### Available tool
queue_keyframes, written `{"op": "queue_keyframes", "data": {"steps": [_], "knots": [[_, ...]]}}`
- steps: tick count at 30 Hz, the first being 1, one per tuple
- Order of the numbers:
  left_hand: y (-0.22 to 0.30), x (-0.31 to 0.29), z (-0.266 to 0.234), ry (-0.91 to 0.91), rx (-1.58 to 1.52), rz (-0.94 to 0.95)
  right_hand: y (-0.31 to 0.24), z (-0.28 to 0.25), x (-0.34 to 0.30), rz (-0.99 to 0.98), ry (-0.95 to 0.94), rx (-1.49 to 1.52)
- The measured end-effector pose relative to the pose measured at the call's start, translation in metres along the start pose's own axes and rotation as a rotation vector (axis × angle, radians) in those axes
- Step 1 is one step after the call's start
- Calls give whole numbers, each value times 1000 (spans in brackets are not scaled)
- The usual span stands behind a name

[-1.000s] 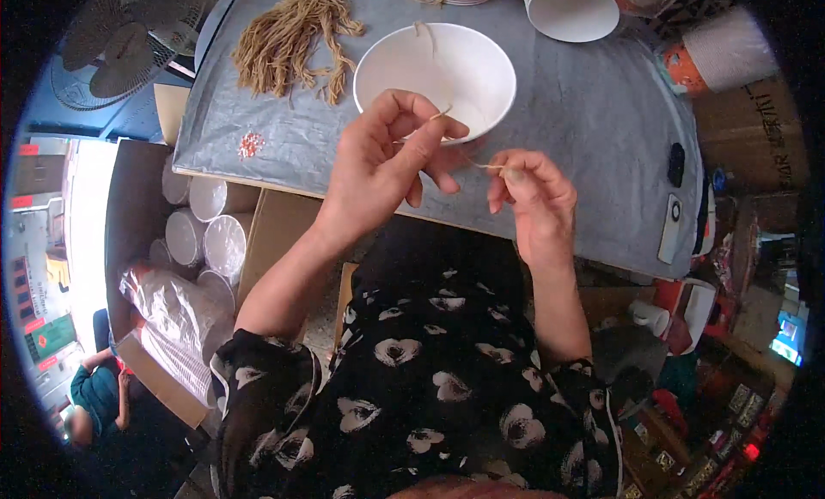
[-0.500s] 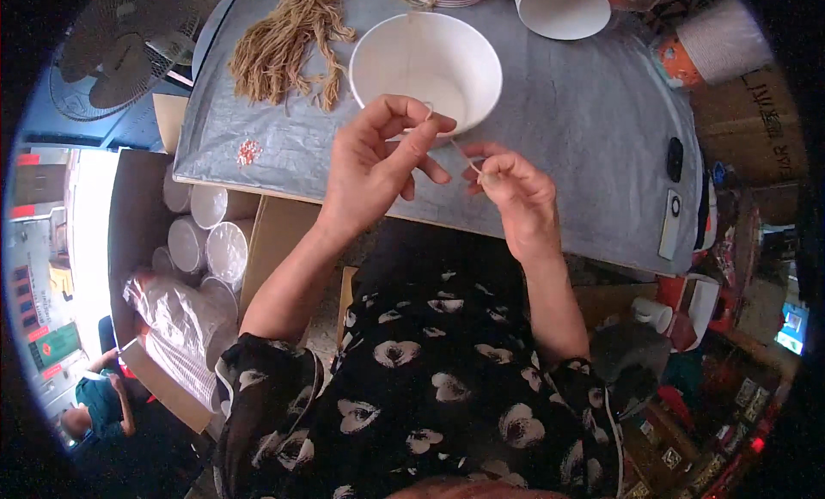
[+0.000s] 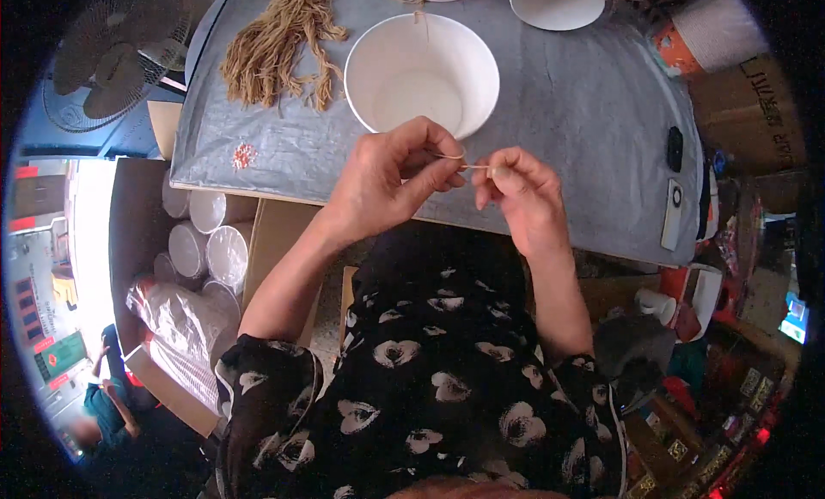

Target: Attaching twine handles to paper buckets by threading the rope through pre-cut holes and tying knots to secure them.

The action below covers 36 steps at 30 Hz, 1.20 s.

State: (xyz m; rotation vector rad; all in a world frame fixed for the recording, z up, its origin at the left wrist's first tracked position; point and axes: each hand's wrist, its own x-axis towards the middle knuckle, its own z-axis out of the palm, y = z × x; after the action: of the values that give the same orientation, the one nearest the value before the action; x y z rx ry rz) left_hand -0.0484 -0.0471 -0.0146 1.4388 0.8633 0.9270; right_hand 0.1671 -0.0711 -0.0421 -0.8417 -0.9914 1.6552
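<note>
A short length of thin tan cord (image 3: 474, 166) runs between my hands, in front of the white paper bucket. My left hand (image 3: 387, 174) pinches one part of it between thumb and forefinger, where it bends into a small loop. With thumb and fingertips my right hand (image 3: 522, 191) grips the other end, so the piece between is drawn fairly straight. Just beyond stands the white bucket (image 3: 361, 78), open side up, with a bit of cord at its far rim. A bundle of tan cords (image 3: 273, 52) lies to its left on the table.
Small red and white bits (image 3: 244, 156) lie on the grey-covered table (image 3: 593, 155). Farther right are a second white bucket (image 3: 557, 4), a black object (image 3: 675, 149) and a white tool (image 3: 671, 214). An open carton (image 3: 137, 241) of wrapped tubs stands left, below a fan (image 3: 116, 69).
My hands have come lower and nearer to me, away from the bucket. The cord between them, slanted before, is now nearly level and forms a loop at my left fingers.
</note>
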Motion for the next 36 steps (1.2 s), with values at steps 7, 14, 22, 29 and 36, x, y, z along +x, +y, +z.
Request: {"op": "queue_keyframes", "data": {"steps": [7, 14, 22, 29, 36], "knots": [[-1, 2, 3, 39, -32, -11, -16, 10, 6, 2, 52, -420], [4, 2, 5, 71, 28, -56, -8, 12, 3, -182, 83, -572], [6, 0, -3, 3, -52, -115, -22, 13, -2, -251, 89, -596], [28, 3, -10, -23, -268, -170, -65, 35, 11, -602, -198, -901], [31, 5, -11, -208, -321, -171, -77, 39, 35, -358, -313, -866]]}}
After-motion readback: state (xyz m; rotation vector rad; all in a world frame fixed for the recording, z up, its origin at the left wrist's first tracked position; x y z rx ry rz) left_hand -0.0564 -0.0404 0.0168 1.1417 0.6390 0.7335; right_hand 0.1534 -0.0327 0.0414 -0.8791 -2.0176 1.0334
